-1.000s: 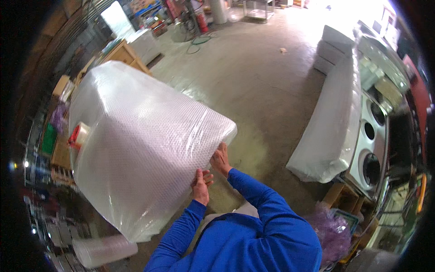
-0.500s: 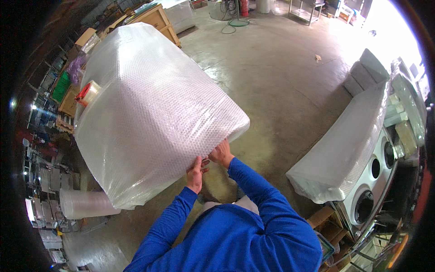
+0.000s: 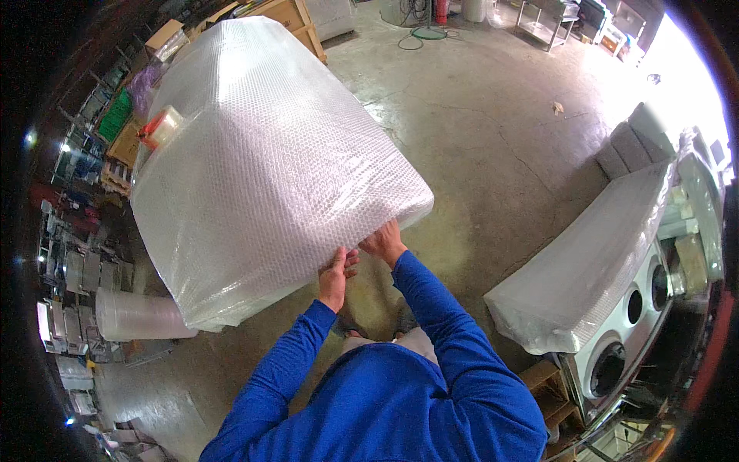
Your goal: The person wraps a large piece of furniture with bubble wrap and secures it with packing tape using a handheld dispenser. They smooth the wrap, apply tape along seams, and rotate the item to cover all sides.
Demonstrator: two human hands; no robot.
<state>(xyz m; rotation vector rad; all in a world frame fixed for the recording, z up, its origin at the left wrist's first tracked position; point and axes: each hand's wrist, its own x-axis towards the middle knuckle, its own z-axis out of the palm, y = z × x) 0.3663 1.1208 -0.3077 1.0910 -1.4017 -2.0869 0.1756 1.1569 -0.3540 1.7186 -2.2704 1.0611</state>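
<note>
A large bulky object wrapped in clear bubble wrap (image 3: 285,146) stands in front of me and to the left. At its near lower edge my right hand (image 3: 383,240) grips the bubble wrap, its fingertips partly hidden by the film. Beside it, my left hand (image 3: 334,281) touches the same edge with thumb up and fingers apart. A tape roll in a red dispenser (image 3: 160,129) rests on the wrapped object's left side.
A roll of bubble wrap (image 3: 142,314) lies at the left. To the right stand another wrapped long item (image 3: 577,262) and a white panel with round openings (image 3: 622,331). Wooden crates (image 3: 289,17) and a metal table (image 3: 545,23) are farther back.
The view has shifted slightly, so the wrapped object sits a little higher. Both hands remain at its near edge, close together, with little change in their hold.
</note>
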